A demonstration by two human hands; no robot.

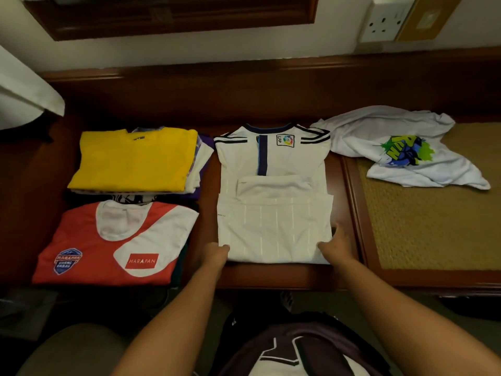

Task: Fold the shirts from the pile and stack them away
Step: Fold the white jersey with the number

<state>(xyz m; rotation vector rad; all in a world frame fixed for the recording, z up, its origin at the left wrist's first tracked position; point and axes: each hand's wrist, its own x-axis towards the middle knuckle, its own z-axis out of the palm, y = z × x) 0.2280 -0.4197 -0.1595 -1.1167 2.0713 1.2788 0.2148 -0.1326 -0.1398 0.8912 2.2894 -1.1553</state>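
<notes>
A white football jersey [273, 191] with navy trim lies flat in the middle of the dark wooden table [244, 104], sides folded in and its lower part doubled up. My left hand [215, 253] pinches its near left corner. My right hand [337, 244] grips its near right corner, fingers tucked under the cloth. To the left stand two stacks of folded shirts: a yellow shirt [135, 158] tops the far stack, a red and white shirt [113, 245] tops the near one. A crumpled white shirt [401, 147] with a green and blue print lies at the right.
A woven mat [433, 226] covers the table's right part under the crumpled shirt. A wall socket [386, 20] is at the upper right. White cloth [24, 90] hangs at the far left. A dark shirt [284, 346] lies on my lap.
</notes>
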